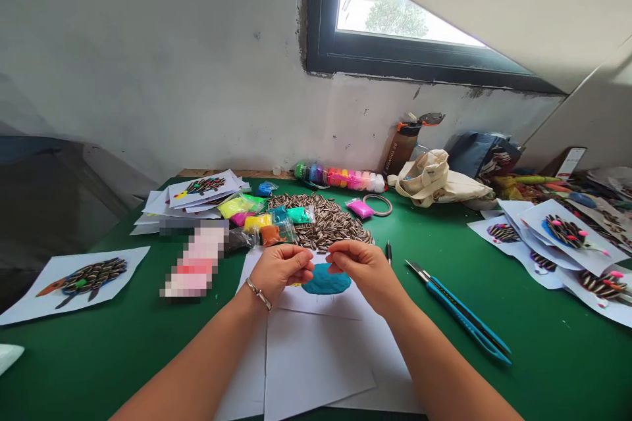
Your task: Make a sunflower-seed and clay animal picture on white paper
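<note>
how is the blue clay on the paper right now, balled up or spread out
Spread out: the blue clay shows as a wide oval patch on the white paper, not a ball.

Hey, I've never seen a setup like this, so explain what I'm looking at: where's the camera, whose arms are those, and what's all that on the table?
There's no machine here: a person is working with two bare hands. The single picture comes from a camera on that person's head, looking forward and down.

The left hand and right hand are raised above white paper bearing a blue oval shape. Their fingers are curled in a pinch; anything between them is too small to make out.

On the green table are a heap of striped seeds, small bags of coloured material, and a blue-handled cutter. Seed-covered animal pictures lie on the left and right.
</note>
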